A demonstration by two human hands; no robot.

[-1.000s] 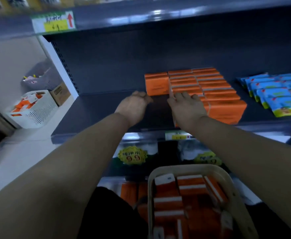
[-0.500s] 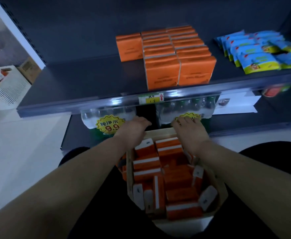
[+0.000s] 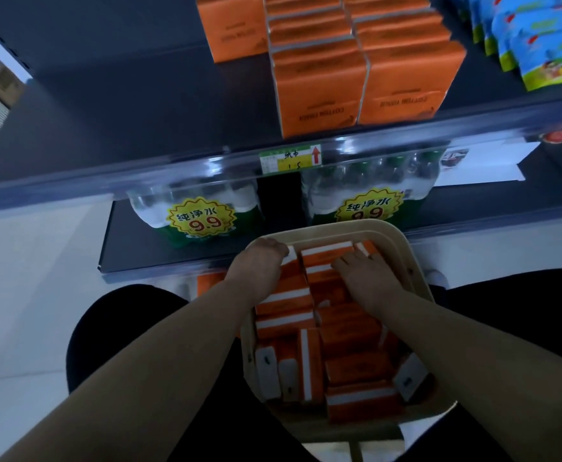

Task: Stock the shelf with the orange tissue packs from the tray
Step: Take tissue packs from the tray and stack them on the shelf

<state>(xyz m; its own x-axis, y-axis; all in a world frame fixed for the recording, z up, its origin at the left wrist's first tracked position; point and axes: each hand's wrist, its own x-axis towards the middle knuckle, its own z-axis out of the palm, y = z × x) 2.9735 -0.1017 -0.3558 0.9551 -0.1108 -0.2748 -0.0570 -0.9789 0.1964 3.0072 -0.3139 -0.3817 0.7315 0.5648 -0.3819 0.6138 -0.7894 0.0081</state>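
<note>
Your left hand (image 3: 262, 258) curls at the far corner of the tray (image 3: 339, 225), and I cannot tell whether its grip has closed on anything. Your right hand (image 3: 364, 275) lies with its grip spread flat on the orange tissue packs (image 3: 349, 331) jumbled inside. They look light, soft and slick-wrapped, so squeeze gently across the broad faces.

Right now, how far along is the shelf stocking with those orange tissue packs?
Done: three rows of orange packs stand on the shelf, the left row stopping short of the front. In hand: the left hand and right hand are down in the tray, touching the tray packs, none lifted. Left: many of them fill the tray, and bare shelf lies beside the rows.
</note>
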